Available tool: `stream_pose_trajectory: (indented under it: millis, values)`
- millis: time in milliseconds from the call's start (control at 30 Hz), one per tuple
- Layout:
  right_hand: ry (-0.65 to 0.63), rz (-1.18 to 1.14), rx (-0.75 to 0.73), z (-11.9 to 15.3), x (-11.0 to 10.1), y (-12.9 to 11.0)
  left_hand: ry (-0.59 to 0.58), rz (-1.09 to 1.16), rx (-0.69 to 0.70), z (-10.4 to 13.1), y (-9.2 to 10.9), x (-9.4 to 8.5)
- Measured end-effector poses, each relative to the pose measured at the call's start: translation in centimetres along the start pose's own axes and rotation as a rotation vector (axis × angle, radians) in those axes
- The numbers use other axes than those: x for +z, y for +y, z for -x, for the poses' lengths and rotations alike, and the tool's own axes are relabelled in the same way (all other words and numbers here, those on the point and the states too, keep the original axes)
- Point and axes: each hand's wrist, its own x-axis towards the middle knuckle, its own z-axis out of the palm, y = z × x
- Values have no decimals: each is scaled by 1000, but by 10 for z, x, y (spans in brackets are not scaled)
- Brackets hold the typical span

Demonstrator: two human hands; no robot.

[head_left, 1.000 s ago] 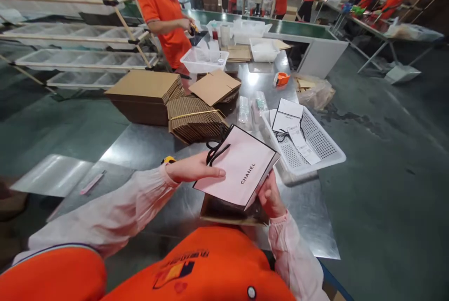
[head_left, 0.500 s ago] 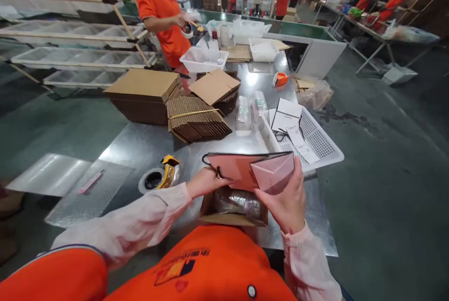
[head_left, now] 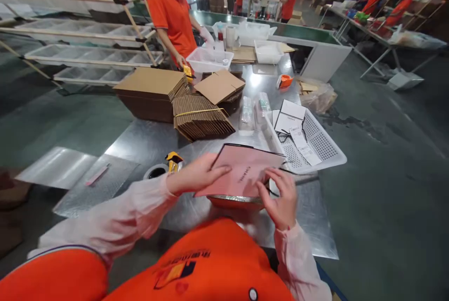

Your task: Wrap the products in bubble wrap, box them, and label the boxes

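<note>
A flat paper bag (head_left: 242, 172) with black edges and lettering lies over a small cardboard box (head_left: 235, 203) close to my body. My left hand (head_left: 198, 174) grips the bag's left side, thumb on top. At its right edge my right hand (head_left: 280, 195) pinches near the black cord handle, fingers curled. Bubble wrap shows along the box's near side; the rest of its inside is hidden under the bag. Left of my left hand is a yellow tape dispenser (head_left: 173, 163), partly covered.
Folded cardboard stacks (head_left: 150, 92) stand at the table's back left. A white basket (head_left: 324, 144) with another bag and labels is on the right. Bubble wrap sheets (head_left: 94, 184) lie left. A co-worker (head_left: 171, 18) stands beyond, a hand on another dispenser (head_left: 188, 72).
The bag has turned from folded with its base raised to flat, its lettered face up, and covers more of the box. The co-worker has lowered the tape dispenser to the table.
</note>
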Motion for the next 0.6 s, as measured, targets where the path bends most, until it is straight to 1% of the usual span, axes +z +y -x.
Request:
stream_pose_trajectory:
  millis: [33, 67, 133, 200, 233, 300, 367, 433, 500, 533, 600]
  values:
    - [94, 81, 47, 3, 0, 14, -10, -76, 22, 2, 2, -15]
    - [147, 135, 87, 8, 0, 26, -30, -134, 47, 4, 4, -29]
    - [155, 154, 137, 17, 2, 41, -109, -212, 107, 7, 9, -51]
    - [138, 140, 180, 26, 5, 48, -190, -260, 171, 6, 12, -60]
    - [121, 136, 202, 28, 7, 50, -222, -279, 201, 4, 13, -60]
    - [51, 142, 251, 33, 11, 56, -266, -308, 239, -3, 11, -51]
    - [-57, 159, 324, 39, 17, 64, -314, -318, 256, -10, 9, -38]
    - [-172, 130, 428, 46, 21, 73, -363, -315, 265, -15, 7, -29]
    - [-255, 53, 520, 55, 22, 79, -385, -295, 280, -17, 6, -30]
    - [-267, 15, 547, 58, 20, 80, -381, -282, 280, -17, 5, -33]
    - [-213, -40, 540, 60, 13, 77, -358, -236, 252, -16, 0, -44]
